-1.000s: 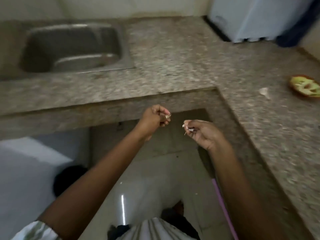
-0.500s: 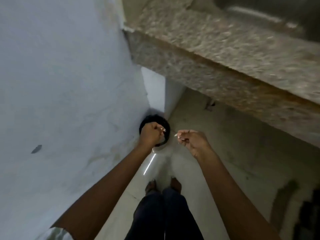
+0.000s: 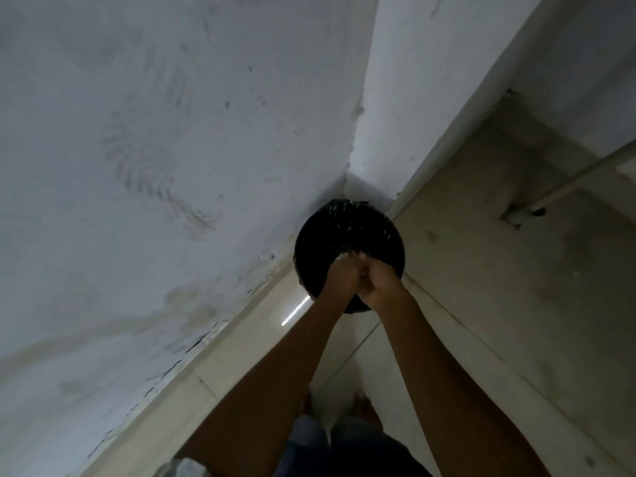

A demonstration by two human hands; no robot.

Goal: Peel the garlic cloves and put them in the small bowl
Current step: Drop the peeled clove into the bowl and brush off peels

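Poking from left fingers (image 3: 339,274): pale bit (image 3: 342,258)

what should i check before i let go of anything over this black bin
1. Both hands above the opening: left hand and right hand are over the black bin. ok
2. Bin uncovered: no lid shows, pale flecks lie inside. ok
3. Scraps over the bin: a pale scrap at the fingertips sits above the opening. ok
4. No clove among the fingers: hidden by the hands. cannot tell
5. Sight of the small bowl for the clove: not in view. not ok
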